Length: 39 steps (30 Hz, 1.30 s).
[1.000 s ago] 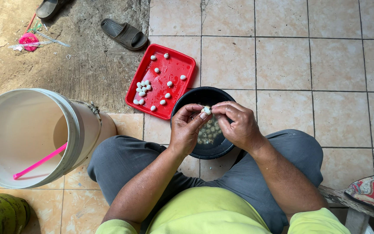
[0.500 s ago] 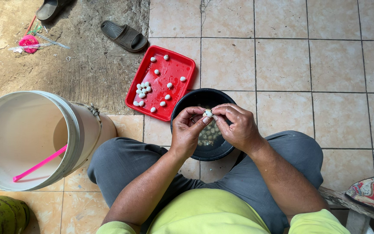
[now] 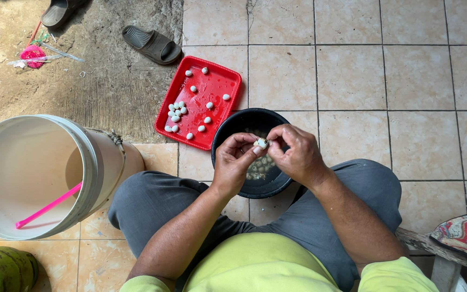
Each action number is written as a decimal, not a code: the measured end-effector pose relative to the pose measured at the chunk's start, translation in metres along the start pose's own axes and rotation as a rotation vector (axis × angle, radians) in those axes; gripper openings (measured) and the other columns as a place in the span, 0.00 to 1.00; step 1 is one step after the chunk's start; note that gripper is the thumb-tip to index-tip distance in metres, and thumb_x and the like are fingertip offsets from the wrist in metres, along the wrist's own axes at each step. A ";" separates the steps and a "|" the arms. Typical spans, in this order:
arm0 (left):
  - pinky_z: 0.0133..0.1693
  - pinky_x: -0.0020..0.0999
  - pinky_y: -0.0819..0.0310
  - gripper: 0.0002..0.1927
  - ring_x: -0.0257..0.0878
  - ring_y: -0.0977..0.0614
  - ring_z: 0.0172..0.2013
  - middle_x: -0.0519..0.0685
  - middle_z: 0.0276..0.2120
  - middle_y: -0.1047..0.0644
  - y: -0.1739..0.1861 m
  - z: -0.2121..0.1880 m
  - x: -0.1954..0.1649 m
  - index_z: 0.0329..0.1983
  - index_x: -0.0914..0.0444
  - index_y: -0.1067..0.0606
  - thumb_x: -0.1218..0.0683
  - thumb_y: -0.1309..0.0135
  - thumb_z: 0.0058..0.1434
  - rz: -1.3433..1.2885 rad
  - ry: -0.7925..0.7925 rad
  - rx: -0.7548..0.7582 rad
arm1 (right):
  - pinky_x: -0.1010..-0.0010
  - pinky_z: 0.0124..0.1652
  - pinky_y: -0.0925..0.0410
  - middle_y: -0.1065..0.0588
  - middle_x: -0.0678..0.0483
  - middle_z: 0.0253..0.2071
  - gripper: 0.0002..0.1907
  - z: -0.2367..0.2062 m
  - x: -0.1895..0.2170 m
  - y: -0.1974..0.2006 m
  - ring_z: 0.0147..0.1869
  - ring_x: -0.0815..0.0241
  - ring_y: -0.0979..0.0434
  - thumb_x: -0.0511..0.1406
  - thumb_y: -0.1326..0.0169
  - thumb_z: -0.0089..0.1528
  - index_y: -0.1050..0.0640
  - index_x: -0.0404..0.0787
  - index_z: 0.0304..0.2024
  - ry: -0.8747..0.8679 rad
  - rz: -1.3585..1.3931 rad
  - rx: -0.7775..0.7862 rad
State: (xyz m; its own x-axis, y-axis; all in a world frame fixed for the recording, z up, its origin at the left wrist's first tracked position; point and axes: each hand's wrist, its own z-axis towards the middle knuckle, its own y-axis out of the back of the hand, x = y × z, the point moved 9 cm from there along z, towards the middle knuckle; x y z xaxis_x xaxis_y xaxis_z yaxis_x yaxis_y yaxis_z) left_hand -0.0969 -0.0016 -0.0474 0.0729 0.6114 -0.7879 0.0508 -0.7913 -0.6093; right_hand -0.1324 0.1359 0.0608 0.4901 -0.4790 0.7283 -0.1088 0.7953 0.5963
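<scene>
My left hand [image 3: 234, 161] and my right hand [image 3: 297, 153] meet over a black bowl [image 3: 232, 127] on the tiled floor. Together their fingertips pinch one small white egg-like ball [image 3: 261, 143]. Inside the bowl lie several more small pale balls [image 3: 259, 167], partly hidden by my hands. Just left of the bowl sits a red rectangular tray [image 3: 217, 86] with several white balls [image 3: 177, 111] scattered on it. My grey-trousered knees frame the bowl.
A large white bucket [image 3: 90, 162] with a pink stick [image 3: 49, 205] inside stands at the left. A grey sandal [image 3: 152, 44] lies on bare ground beyond the tray. A green fruit [image 3: 1, 269] sits bottom left, a patterned cloth [image 3: 463, 232] bottom right.
Both hands stay over the bowl, working the same small ball between the fingertips; the fingers have shifted slightly. Nothing else has moved.
</scene>
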 end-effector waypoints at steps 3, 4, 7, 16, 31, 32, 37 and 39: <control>0.54 0.42 0.18 0.09 0.42 0.16 0.49 0.52 0.46 0.21 -0.005 0.001 0.002 0.49 0.66 0.27 0.65 0.44 0.67 -0.225 0.059 0.053 | 0.69 0.39 0.25 0.21 0.48 0.38 0.07 0.005 0.000 0.009 0.39 0.56 0.18 0.23 0.46 0.60 0.22 0.34 0.39 0.052 0.041 -0.043; 0.54 0.42 0.18 0.09 0.42 0.16 0.50 0.52 0.46 0.21 -0.004 0.001 0.004 0.49 0.66 0.26 0.65 0.44 0.67 -0.222 0.074 0.052 | 0.70 0.39 0.24 0.20 0.48 0.39 0.07 0.006 -0.003 0.009 0.38 0.56 0.18 0.22 0.48 0.61 0.22 0.35 0.39 0.020 0.097 -0.015; 0.55 0.41 0.18 0.09 0.41 0.17 0.50 0.52 0.46 0.21 -0.002 0.001 0.005 0.50 0.67 0.26 0.65 0.44 0.67 -0.202 0.086 0.050 | 0.70 0.42 0.24 0.20 0.47 0.42 0.09 0.005 0.001 0.005 0.40 0.56 0.17 0.22 0.50 0.62 0.21 0.34 0.41 0.029 0.196 0.066; 0.49 0.28 0.21 0.09 0.32 0.20 0.46 0.48 0.48 0.24 -0.005 -0.001 -0.018 0.48 0.68 0.21 0.65 0.38 0.64 0.292 -0.121 0.077 | 0.66 0.43 0.22 0.18 0.47 0.42 0.07 0.005 0.017 -0.003 0.45 0.52 0.15 0.28 0.39 0.61 0.19 0.35 0.42 0.131 -0.013 0.177; 0.49 0.29 0.19 0.10 0.34 0.20 0.47 0.50 0.49 0.25 -0.010 -0.006 -0.020 0.46 0.69 0.22 0.66 0.37 0.62 0.438 -0.193 0.045 | 0.65 0.38 0.24 0.20 0.46 0.37 0.09 -0.002 0.017 -0.004 0.39 0.49 0.16 0.26 0.39 0.59 0.24 0.33 0.42 0.201 -0.134 0.080; 0.50 0.31 0.20 0.09 0.35 0.20 0.48 0.51 0.49 0.25 -0.009 -0.004 -0.017 0.47 0.69 0.22 0.66 0.38 0.63 0.401 -0.193 0.052 | 0.65 0.38 0.24 0.20 0.45 0.37 0.09 -0.002 0.016 -0.003 0.39 0.49 0.16 0.26 0.39 0.59 0.24 0.34 0.41 0.190 -0.116 0.074; 0.57 0.42 0.19 0.09 0.43 0.17 0.50 0.55 0.48 0.21 -0.004 0.004 0.008 0.51 0.68 0.25 0.64 0.45 0.68 -0.202 0.109 0.050 | 0.71 0.34 0.25 0.19 0.52 0.32 0.06 -0.002 -0.027 -0.007 0.34 0.61 0.17 0.27 0.43 0.61 0.22 0.35 0.41 -0.245 0.171 0.120; 0.58 0.44 0.20 0.09 0.43 0.18 0.52 0.53 0.48 0.21 -0.005 0.002 0.005 0.52 0.67 0.26 0.64 0.46 0.70 -0.304 0.140 0.068 | 0.71 0.35 0.26 0.20 0.51 0.32 0.05 0.001 -0.027 -0.005 0.35 0.63 0.19 0.26 0.44 0.62 0.21 0.35 0.40 -0.203 0.116 0.099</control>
State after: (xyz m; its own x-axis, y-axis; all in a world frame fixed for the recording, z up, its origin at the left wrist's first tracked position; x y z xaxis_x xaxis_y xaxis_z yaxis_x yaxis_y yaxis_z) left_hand -0.0992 0.0060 -0.0485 0.2005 0.8092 -0.5523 0.0247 -0.5677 -0.8229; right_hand -0.1459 0.1452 0.0383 0.2868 -0.4597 0.8405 -0.2431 0.8137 0.5281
